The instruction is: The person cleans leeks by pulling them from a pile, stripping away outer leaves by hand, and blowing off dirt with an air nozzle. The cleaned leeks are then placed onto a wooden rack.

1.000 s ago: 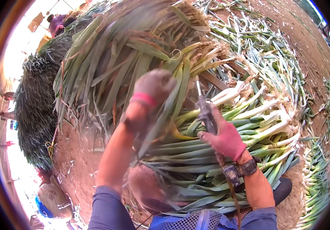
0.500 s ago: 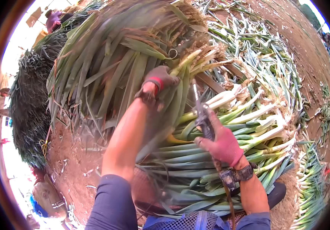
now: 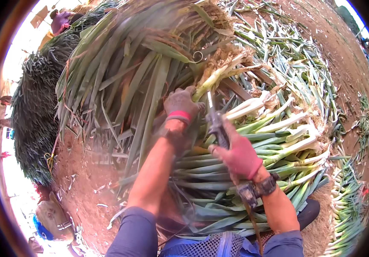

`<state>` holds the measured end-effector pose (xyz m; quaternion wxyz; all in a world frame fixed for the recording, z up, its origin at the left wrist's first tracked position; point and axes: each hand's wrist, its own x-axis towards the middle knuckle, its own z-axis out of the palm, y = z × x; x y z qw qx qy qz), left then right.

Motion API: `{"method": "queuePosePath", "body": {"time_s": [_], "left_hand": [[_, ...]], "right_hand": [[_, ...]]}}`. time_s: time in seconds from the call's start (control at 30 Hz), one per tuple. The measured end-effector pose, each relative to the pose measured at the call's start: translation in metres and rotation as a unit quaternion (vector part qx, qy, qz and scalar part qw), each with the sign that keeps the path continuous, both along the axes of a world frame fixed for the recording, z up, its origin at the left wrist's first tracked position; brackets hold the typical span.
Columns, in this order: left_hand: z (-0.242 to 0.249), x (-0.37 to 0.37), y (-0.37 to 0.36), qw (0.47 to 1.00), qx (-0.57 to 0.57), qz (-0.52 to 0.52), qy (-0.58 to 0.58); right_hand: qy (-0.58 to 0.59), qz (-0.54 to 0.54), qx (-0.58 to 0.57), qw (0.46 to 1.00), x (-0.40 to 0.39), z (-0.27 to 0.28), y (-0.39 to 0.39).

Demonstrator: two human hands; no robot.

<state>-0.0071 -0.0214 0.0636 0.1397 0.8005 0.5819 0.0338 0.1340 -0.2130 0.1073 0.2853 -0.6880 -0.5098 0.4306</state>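
Note:
My left hand [image 3: 182, 104], in a dirty pink glove, is closed round the lower stems of a few leeks [image 3: 213, 80], whose roots point to the upper right. In my right hand [image 3: 241, 154], also gloved in pink, is a dark air gun [image 3: 217, 127] with a metal nozzle directed up at those stems. A hose runs from the tool down past my wrist. Beneath my right hand lies a layer of leeks with white ends [image 3: 296, 150] to the right. Above my left hand is a large heap of untrimmed leeks [image 3: 124, 64].
A dark green stack of leeks [image 3: 37, 115] stands on the left. More leeks [image 3: 291, 64] cover the upper right, and another row [image 3: 343, 210] lies lower right. Brown soil [image 3: 86, 184] shows at left. Another person [image 3: 60, 21] is at the upper left.
My left hand has moved slightly right and down, and the leek stems have swung nearer the nozzle. My right hand and the tool have shifted a little left.

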Motion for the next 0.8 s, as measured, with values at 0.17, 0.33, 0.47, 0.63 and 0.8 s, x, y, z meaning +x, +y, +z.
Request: {"method": "queuePosePath", "body": {"time_s": [0.17,0.33,0.47,0.63,0.8], "left_hand": [[0.003,-0.002,-0.002,1.0,-0.018,-0.008,0.004],[0.005,0.0,0.0,0.999,-0.032,-0.003,0.01],[0.001,-0.003,0.0,1.0,-0.022,-0.01,-0.005],[-0.001,-0.003,0.001,1.0,-0.024,-0.013,-0.01],[0.005,-0.004,0.001,0.998,-0.029,-0.006,-0.057]], "right_hand": [[0.0,-0.037,0.031,0.999,0.022,-0.028,0.028],[-0.043,-0.039,-0.003,0.998,0.055,-0.043,0.065],[-0.068,-0.062,0.002,0.996,0.081,-0.051,0.1],[-0.085,-0.072,0.057,0.992,0.112,-0.083,0.14],[-0.056,-0.042,0.038,0.997,0.104,-0.06,0.126]]}}
